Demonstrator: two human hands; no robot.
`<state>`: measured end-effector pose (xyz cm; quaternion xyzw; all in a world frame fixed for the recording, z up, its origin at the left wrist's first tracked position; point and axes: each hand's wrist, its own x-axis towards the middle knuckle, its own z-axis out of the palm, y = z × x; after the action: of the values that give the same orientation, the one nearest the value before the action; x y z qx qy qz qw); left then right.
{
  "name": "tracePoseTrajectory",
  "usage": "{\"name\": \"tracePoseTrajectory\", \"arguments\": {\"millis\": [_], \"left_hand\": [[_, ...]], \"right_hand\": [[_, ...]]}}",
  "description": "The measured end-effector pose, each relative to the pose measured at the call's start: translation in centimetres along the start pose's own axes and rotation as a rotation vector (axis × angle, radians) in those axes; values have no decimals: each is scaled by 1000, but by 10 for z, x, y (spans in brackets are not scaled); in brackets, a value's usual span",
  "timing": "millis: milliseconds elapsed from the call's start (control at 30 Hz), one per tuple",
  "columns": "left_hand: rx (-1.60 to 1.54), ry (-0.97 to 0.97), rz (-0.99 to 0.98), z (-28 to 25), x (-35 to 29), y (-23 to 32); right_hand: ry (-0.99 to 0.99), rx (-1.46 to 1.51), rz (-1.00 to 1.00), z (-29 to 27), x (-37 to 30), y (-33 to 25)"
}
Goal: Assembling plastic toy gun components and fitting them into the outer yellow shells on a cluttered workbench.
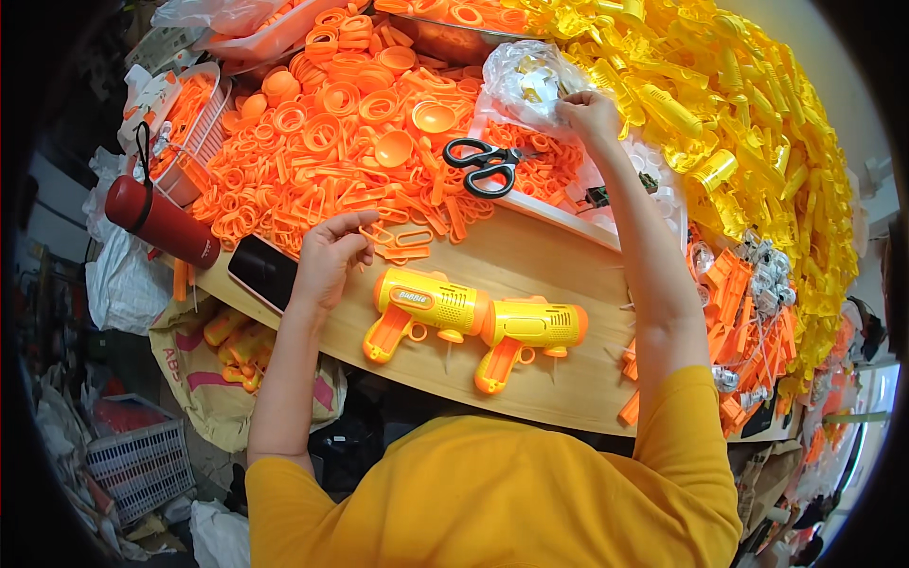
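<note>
My left hand (pixel 329 257) hovers over the table beside the orange part pile, fingers curled. Anything in its grip is too small to make out. Close to its fingertips lie several orange clip-like loops (pixel 407 242). At the far side, my right hand (pixel 594 115) has its bent fingertips at a clear plastic bag (pixel 532 83) of small parts; what they pinch is hidden. Between my arms, two yellow-and-orange toy bubble guns lie on their sides, a left one (pixel 426 301) and a right one (pixel 535 327), end to end. Thin screws or pins stick out beneath them.
Black-handled scissors (pixel 485 168) rest at the edge of a white tray (pixel 559 220). Orange plastic parts (pixel 331 142) heap at the back, yellow shells (pixel 720 104) at right. A dark phone (pixel 262 273) and red flask (pixel 161 220) are at left. Wired orange parts (pixel 743 312) lie right.
</note>
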<state>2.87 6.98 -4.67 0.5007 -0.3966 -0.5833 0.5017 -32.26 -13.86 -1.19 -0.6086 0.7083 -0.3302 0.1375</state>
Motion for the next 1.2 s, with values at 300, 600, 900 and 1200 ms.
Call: {"name": "tracePoseTrajectory", "arguments": {"millis": [300,600,900,1200], "left_hand": [[-84,86,134,2,2,-8],[-233,-21,229,38,-16,21],[-292,-218,145,94,-37,23],[-162,-245,17,117,-57,0]], "right_hand": [[-95,848,120,-27,-25,-2],[-136,1015,-180,-42,-113,-21],[-189,1023,-168,-42,-228,-19],[-291,1018,-67,-50,-287,-6]]}}
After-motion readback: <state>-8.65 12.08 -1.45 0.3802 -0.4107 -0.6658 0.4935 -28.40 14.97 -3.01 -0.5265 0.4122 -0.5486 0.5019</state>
